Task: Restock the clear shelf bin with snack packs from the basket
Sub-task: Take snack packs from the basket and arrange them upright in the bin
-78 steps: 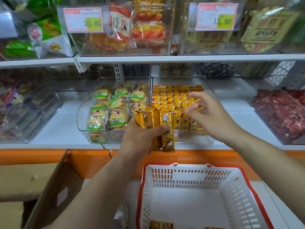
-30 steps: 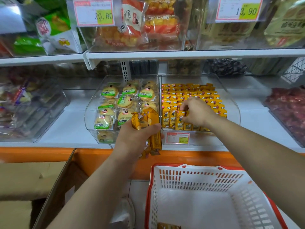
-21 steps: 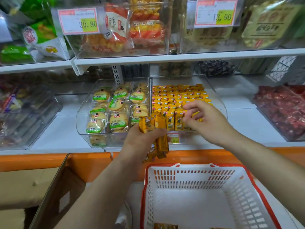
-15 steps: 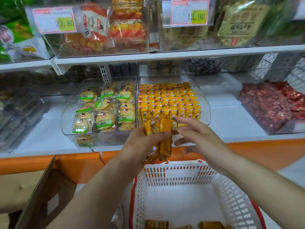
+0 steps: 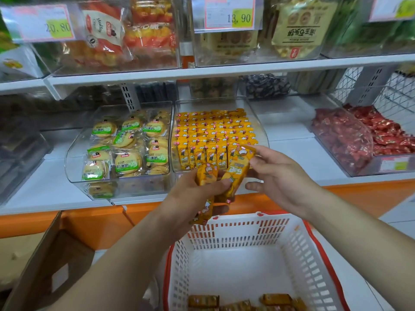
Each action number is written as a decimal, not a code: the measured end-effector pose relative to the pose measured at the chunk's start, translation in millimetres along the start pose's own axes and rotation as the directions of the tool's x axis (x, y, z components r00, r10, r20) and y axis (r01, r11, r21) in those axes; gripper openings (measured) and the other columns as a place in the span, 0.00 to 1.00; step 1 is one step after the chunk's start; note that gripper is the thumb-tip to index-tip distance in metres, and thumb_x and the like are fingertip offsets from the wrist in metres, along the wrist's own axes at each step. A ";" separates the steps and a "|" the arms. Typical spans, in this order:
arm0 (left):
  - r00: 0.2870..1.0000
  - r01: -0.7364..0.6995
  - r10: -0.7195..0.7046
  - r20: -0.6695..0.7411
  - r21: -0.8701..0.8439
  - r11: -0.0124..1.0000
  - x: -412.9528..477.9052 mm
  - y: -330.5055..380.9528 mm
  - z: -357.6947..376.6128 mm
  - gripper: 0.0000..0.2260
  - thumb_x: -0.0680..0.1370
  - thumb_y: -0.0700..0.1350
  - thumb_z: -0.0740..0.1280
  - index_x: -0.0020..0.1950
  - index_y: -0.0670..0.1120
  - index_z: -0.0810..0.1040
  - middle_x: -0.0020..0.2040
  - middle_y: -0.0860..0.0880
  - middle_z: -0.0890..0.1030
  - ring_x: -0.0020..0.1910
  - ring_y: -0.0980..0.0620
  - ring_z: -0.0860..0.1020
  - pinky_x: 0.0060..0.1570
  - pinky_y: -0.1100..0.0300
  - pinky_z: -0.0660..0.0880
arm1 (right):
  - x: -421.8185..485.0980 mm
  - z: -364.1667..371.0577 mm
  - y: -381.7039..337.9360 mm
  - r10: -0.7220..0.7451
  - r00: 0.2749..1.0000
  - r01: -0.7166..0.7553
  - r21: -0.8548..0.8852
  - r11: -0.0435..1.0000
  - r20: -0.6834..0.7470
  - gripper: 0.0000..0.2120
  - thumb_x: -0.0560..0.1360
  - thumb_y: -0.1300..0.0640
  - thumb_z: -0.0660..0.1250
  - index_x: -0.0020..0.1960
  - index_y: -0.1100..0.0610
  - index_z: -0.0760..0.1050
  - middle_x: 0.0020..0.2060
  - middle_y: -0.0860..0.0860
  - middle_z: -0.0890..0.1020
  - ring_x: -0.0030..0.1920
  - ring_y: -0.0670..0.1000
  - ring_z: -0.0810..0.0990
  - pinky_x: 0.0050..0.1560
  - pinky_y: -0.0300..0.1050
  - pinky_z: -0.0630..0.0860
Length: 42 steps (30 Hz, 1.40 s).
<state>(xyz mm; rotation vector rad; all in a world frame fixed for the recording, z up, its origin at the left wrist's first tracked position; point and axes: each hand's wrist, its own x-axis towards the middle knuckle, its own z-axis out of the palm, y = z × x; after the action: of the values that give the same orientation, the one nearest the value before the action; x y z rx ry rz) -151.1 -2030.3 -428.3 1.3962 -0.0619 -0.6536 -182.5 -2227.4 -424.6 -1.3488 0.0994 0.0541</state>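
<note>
A clear shelf bin [image 5: 258, 122] holds several rows of yellow snack packs [image 5: 213, 135]. In front of it my left hand [image 5: 190, 198] grips a bundle of the same yellow packs [image 5: 205, 178], upright. My right hand [image 5: 278, 178] pinches the top of one pack [image 5: 238, 169] from that bundle, tilted to the right. Below stands a white basket with a red rim [image 5: 247, 234]; a few more yellow packs [image 5: 242, 303] lie at its near end.
A clear bin of round cookies in green-labelled wrappers [image 5: 125, 149] stands left of the target bin. A bin of red packets [image 5: 359, 140] is on the right. An upper shelf [image 5: 202, 72] carries more bins. An open cardboard box [image 5: 45, 265] sits at the lower left.
My right hand left the bin, came back to the bundle in my left hand and took hold of one pack. The view shifted slightly left then back.
</note>
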 end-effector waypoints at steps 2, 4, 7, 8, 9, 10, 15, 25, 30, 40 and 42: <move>0.998 -0.023 0.024 -0.056 0.022 0.999 0.4 0.4 -2.9 0.12 0.74 0.42 0.76 0.57 0.45 0.82 0.47 0.40 0.88 0.43 0.45 0.87 0.36 0.58 0.82 | 2.2 -2.3 -1.2 0.002 1.000 -0.001 0.015 1.000 -0.021 0.16 0.80 0.64 0.60 0.65 0.56 0.77 0.49 0.56 0.82 0.46 0.55 0.82 0.39 0.45 0.77; 0.989 -0.052 0.054 -0.135 0.017 0.998 1.3 3.1 -8.9 0.12 0.74 0.42 0.76 0.57 0.45 0.82 0.45 0.43 0.88 0.41 0.48 0.87 0.33 0.61 0.80 | 4.3 -1.9 -2.6 -0.014 0.998 0.013 -0.020 1.000 -0.060 0.10 0.79 0.62 0.63 0.54 0.54 0.81 0.45 0.53 0.83 0.44 0.55 0.82 0.36 0.44 0.77; 0.973 -0.099 0.101 -0.207 0.017 0.995 1.8 8.9 -17.9 0.12 0.73 0.45 0.77 0.55 0.45 0.83 0.42 0.48 0.88 0.38 0.53 0.86 0.30 0.63 0.78 | 5.2 5.3 1.3 -0.055 0.997 0.042 -0.228 0.973 -0.050 0.09 0.75 0.56 0.71 0.35 0.51 0.81 0.38 0.57 0.82 0.41 0.52 0.80 0.40 0.46 0.76; 0.970 -0.112 0.111 -0.218 0.010 0.994 1.3 10.1 -19.8 0.12 0.73 0.45 0.77 0.55 0.45 0.83 0.40 0.49 0.88 0.37 0.55 0.86 0.30 0.63 0.78 | 5.0 9.6 5.2 -0.045 0.999 0.037 -0.297 0.954 -0.017 0.10 0.72 0.55 0.74 0.33 0.51 0.80 0.39 0.61 0.82 0.41 0.55 0.81 0.43 0.49 0.76; 0.966 -0.120 0.117 -0.229 -0.001 0.993 0.7 10.6 -21.5 0.11 0.73 0.44 0.77 0.54 0.45 0.82 0.39 0.49 0.87 0.35 0.56 0.85 0.29 0.63 0.78 | 3.7 14.9 8.7 -0.018 1.000 0.024 -0.337 0.941 0.020 0.08 0.70 0.53 0.76 0.34 0.51 0.80 0.40 0.61 0.84 0.42 0.57 0.81 0.45 0.51 0.76; 0.964 -0.127 0.120 -0.236 -0.012 0.992 0.2 10.8 -23.0 0.11 0.74 0.43 0.77 0.54 0.45 0.82 0.39 0.49 0.87 0.35 0.56 0.85 0.29 0.63 0.78 | 2.4 20.1 12.0 0.009 0.998 0.014 -0.351 0.936 0.064 0.07 0.68 0.52 0.78 0.37 0.51 0.81 0.42 0.58 0.85 0.43 0.58 0.83 0.46 0.53 0.77; 0.977 -0.128 0.123 -0.172 -0.021 0.992 -5.4 12.8 -31.3 0.12 0.73 0.42 0.77 0.54 0.43 0.83 0.44 0.43 0.88 0.41 0.45 0.87 0.35 0.56 0.82 | 1.1 44.5 17.2 0.102 0.975 -0.032 -0.329 0.944 0.197 0.40 0.65 0.58 0.79 0.70 0.38 0.66 0.54 0.52 0.82 0.41 0.58 0.85 0.39 0.51 0.80; 0.963 -0.107 0.137 -0.233 0.136 0.985 -17.1 21.8 -74.0 0.07 0.80 0.41 0.70 0.57 0.40 0.81 0.49 0.42 0.87 0.38 0.52 0.86 0.33 0.59 0.81 | 51.4 52.5 -7.4 -0.183 0.983 0.151 -0.428 0.891 -0.033 0.24 0.69 0.62 0.78 0.59 0.44 0.75 0.53 0.61 0.80 0.42 0.57 0.80 0.48 0.60 0.80; 0.939 -0.100 0.164 -0.302 0.217 0.971 -19.2 17.4 -93.3 0.12 0.80 0.51 0.70 0.61 0.49 0.75 0.46 0.51 0.88 0.45 0.40 0.87 0.51 0.35 0.81 | 123.2 66.4 -8.4 -0.359 0.933 0.264 -0.742 0.616 0.034 0.21 0.69 0.59 0.78 0.53 0.41 0.73 0.56 0.50 0.78 0.40 0.47 0.80 0.46 0.46 0.78; 0.894 -0.129 0.189 -0.406 0.170 0.977 -19.2 17.8 -113.3 0.09 0.80 0.50 0.71 0.59 0.51 0.81 0.45 0.49 0.86 0.38 0.52 0.86 0.31 0.62 0.78 | 190.1 70.8 33.5 -0.177 0.970 0.170 -0.985 -0.002 0.168 0.22 0.64 0.48 0.81 0.55 0.47 0.78 0.53 0.48 0.79 0.52 0.51 0.76 0.45 0.45 0.73; 0.907 -0.099 0.147 -0.394 0.140 0.985 -16.0 18.3 -113.8 0.10 0.80 0.46 0.71 0.60 0.47 0.82 0.44 0.47 0.86 0.39 0.51 0.86 0.31 0.61 0.78 | 190.8 70.7 38.8 -0.191 0.965 0.174 -0.984 -0.031 0.177 0.23 0.63 0.47 0.82 0.55 0.47 0.78 0.54 0.48 0.77 0.56 0.52 0.74 0.46 0.44 0.70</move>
<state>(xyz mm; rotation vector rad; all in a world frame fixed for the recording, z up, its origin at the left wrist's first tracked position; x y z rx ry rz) -110.2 -1921.3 -429.2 1.6028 0.1419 -0.2483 6.4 -2153.4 -466.6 -2.9206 -0.1858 -0.1657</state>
